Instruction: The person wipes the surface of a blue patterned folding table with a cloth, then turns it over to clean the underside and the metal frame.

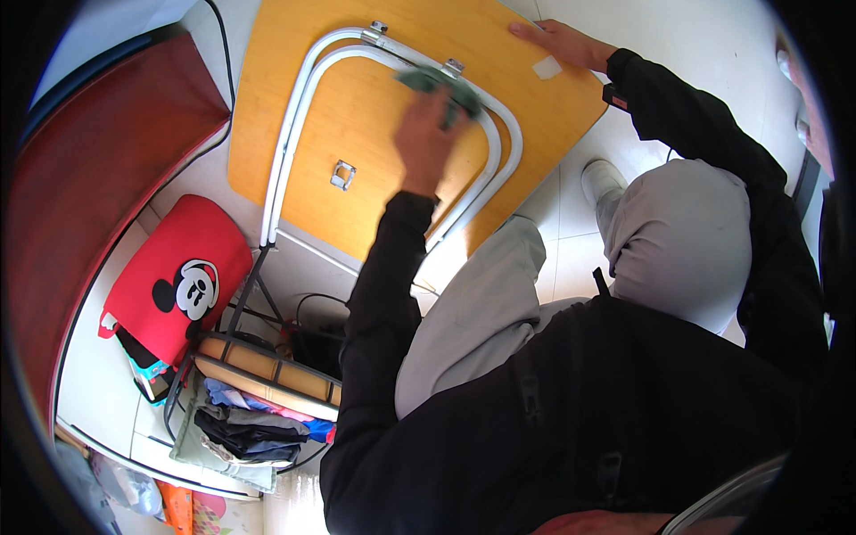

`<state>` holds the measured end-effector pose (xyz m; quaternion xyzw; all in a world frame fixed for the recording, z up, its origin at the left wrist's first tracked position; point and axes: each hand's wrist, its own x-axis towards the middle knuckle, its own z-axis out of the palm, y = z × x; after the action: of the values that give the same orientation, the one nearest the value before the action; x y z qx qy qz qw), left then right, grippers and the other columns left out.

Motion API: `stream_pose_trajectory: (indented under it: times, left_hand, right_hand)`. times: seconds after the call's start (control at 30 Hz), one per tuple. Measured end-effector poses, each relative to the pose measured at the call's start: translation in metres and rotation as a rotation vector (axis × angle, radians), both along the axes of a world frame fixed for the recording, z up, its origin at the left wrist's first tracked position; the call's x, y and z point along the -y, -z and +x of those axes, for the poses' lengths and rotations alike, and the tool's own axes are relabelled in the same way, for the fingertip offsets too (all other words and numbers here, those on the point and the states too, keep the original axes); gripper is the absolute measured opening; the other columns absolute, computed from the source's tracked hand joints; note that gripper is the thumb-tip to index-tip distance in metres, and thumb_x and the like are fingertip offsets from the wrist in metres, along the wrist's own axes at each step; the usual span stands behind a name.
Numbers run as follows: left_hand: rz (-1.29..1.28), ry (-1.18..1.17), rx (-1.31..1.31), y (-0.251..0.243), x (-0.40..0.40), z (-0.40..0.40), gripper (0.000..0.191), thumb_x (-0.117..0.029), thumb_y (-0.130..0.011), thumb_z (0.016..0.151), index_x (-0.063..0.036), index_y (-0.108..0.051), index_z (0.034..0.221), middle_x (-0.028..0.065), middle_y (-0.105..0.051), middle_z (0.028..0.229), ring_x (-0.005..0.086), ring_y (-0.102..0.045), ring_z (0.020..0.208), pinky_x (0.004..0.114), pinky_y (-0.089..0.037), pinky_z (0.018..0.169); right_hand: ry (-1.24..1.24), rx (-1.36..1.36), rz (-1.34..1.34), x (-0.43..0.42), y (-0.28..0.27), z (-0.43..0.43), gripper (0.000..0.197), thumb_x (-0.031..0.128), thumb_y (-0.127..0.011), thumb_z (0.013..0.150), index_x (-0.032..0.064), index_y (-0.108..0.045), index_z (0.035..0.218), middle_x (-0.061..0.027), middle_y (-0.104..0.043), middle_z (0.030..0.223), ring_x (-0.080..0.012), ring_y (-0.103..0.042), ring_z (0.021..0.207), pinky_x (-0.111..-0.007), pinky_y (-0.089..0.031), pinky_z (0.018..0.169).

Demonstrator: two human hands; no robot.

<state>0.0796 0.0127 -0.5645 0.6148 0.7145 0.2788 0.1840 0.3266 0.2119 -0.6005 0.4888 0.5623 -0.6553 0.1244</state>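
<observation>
A folding table with a yellow wood-look top point(374, 120) stands tilted before me, its underside facing me and its white tubular metal legs point(291, 127) folded against it. My left hand point(428, 137), blurred, holds a dark green cloth point(438, 87) against the leg tubing near a metal bracket point(453, 67). At the upper right edge of the tabletop my right hand point(565, 45) grips the board, the thumb side on the underside. A pale square patch point(547, 67) is stuck beside it. A square metal catch point(343, 175) sits at the middle of the board.
A red bag with a cartoon mouse point(180, 281) lies at the left, by a dark red furniture panel point(114, 134). Below it, a metal-framed chair point(267, 361) stands near folded clothes point(254, 431). A black cable point(231, 67) runs behind the table. My knees point(682, 234) are close to its right.
</observation>
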Motion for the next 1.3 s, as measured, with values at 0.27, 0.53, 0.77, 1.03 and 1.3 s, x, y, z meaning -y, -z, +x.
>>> stream_pose_trajectory:
  times: [0.27, 0.53, 0.77, 1.03, 1.3]
  left_hand:
    - [-0.019, -0.025, -0.252, 0.007, -0.023, -0.036, 0.04, -0.03, -0.077, 0.083, -0.0195, -0.069, 0.121, 0.005, -0.069, 0.105, 0.0282, -0.066, 0.086, 0.041, -0.056, 0.068]
    - [-0.175, -0.075, -0.132, -0.01, -0.036, -0.031, 0.033, -0.033, -0.071, 0.089, -0.0198, -0.068, 0.12, 0.0055, -0.071, 0.105, 0.0304, -0.07, 0.08, 0.04, -0.056, 0.064]
    - [-0.106, 0.206, -0.15, -0.028, -0.022, 0.01, 0.036, -0.033, -0.075, 0.085, -0.0256, -0.068, 0.119, 0.0043, -0.067, 0.098, 0.0261, -0.069, 0.078, 0.038, -0.055, 0.058]
    - [-0.281, 0.4, -0.157, -0.045, -0.002, 0.056, 0.041, -0.035, -0.076, 0.082, -0.0289, -0.066, 0.121, 0.0064, -0.063, 0.094, 0.0299, -0.069, 0.073, 0.042, -0.054, 0.056]
    - [-0.379, 0.307, -0.194, -0.05, -0.029, 0.044, 0.031, -0.033, -0.072, 0.087, -0.024, -0.065, 0.116, 0.0089, -0.063, 0.091, 0.0334, -0.068, 0.07, 0.044, -0.053, 0.053]
  right_hand:
    - [-0.043, 0.023, -0.002, -0.002, -0.023, -0.003, 0.085, 0.075, -0.052, 0.092, 0.0002, -0.064, 0.129, -0.009, -0.071, 0.112, -0.0176, -0.069, 0.096, -0.029, -0.054, 0.089]
    - [-0.056, -0.005, -0.04, -0.004, -0.026, -0.008, 0.08, 0.072, -0.046, 0.097, 0.0001, -0.063, 0.13, -0.0099, -0.071, 0.116, -0.0162, -0.07, 0.098, -0.028, -0.054, 0.091]
    - [-0.009, -0.032, -0.079, -0.006, -0.011, 0.001, 0.082, 0.074, -0.049, 0.095, 0.0007, -0.064, 0.129, -0.0079, -0.071, 0.114, -0.016, -0.07, 0.098, -0.029, -0.054, 0.091]
    - [0.012, -0.059, -0.021, -0.001, -0.004, -0.003, 0.087, 0.076, -0.051, 0.093, -0.0016, -0.064, 0.13, -0.0098, -0.072, 0.112, -0.018, -0.07, 0.097, -0.029, -0.055, 0.087]
    - [0.008, -0.054, 0.01, -0.002, -0.005, 0.0, 0.089, 0.077, -0.054, 0.091, -0.0019, -0.063, 0.131, -0.012, -0.071, 0.114, -0.018, -0.069, 0.098, -0.03, -0.054, 0.087]
